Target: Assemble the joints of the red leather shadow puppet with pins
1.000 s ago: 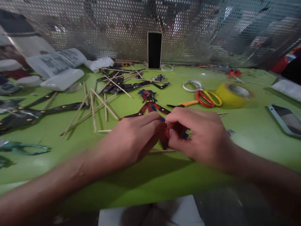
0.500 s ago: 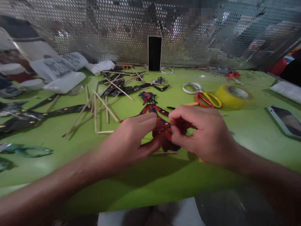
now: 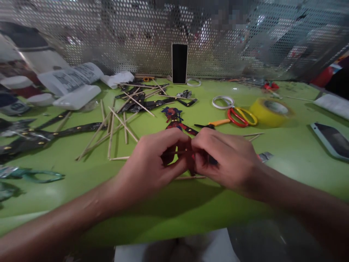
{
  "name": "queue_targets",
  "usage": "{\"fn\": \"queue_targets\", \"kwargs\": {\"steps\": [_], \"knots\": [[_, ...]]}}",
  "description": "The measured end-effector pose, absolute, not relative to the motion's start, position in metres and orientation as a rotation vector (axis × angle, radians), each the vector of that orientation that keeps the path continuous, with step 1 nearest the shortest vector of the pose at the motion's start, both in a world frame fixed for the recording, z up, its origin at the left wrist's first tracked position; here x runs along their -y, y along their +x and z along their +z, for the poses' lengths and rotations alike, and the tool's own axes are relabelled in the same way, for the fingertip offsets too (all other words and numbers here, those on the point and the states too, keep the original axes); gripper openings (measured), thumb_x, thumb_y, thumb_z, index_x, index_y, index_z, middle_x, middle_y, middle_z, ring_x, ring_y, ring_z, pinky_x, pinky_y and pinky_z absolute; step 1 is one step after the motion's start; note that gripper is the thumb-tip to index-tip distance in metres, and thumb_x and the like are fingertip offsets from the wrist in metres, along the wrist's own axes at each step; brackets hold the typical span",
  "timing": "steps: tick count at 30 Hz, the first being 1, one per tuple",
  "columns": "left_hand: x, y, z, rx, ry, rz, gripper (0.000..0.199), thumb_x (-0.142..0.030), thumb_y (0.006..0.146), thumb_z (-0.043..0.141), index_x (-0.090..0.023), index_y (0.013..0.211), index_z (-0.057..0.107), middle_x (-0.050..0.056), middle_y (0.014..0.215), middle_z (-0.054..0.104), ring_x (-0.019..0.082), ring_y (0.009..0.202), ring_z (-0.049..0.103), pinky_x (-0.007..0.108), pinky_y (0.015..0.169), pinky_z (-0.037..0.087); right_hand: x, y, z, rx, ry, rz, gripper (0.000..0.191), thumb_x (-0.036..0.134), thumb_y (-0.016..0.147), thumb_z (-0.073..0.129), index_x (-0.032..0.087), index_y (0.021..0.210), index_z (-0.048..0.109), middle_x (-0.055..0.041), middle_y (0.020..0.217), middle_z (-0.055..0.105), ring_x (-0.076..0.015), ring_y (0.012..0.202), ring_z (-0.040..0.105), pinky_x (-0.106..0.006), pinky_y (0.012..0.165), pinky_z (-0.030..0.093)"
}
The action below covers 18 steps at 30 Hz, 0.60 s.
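One red-blue figure [image 3: 173, 123] is lying on the table [image 3: 152, 218], head toward the far edge, its lower part sitting between left hand [image 3: 158, 154] and right hand [image 3: 226, 156]. Right is pinching it; left is curling in, grip hidden, can't tell. Forearms [image 3: 81, 214] are angling in over the front edge.

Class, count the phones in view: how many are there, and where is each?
2. One phone stands upright at the back, before the mesh; the other phone lies at far right, beyond the yellow tape. More could be hidden.
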State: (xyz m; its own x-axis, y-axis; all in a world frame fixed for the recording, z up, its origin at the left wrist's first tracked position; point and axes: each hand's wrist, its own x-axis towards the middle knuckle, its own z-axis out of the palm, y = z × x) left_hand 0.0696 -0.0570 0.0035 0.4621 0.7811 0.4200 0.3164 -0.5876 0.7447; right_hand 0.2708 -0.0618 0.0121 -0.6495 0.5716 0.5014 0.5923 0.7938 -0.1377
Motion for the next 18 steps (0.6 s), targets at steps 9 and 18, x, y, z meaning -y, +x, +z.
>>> {"fn": "queue_targets", "kwargs": {"steps": [9, 18], "knots": [[0.057, 0.071, 0.003, -0.919, 2.075, 1.067, 0.012, -0.005, 0.078, 0.059, -0.017, 0.077, 0.060, -0.005, 0.063, 0.059, 0.006, 0.055, 0.049, 0.016, 0.049, 0.038, 0.065, 0.267, 0.012, 2.363, -0.890, 0.019, 0.014, 0.008, 0.086, 0.055, 0.022, 0.086, 0.051, 0.0014, 0.080, 0.059, -0.0109, 0.066, 0.052, -0.024, 0.058, 0.039], [0.054, 0.068, 0.001, -0.887, 2.023, 1.013, 0.005, -0.014, 0.088, 0.061, -0.016, 0.089, 0.065, -0.004, 0.074, 0.069, 0.006, 0.065, 0.062, 0.012, 0.060, 0.048, 0.066, 0.261, 0.015, 2.187, -0.893, 0.250, 0.013, 0.008, 0.085, 0.054, 0.020, 0.087, 0.054, 0.0010, 0.078, 0.061, -0.0093, 0.062, 0.054, -0.023, 0.058, 0.043]]}}
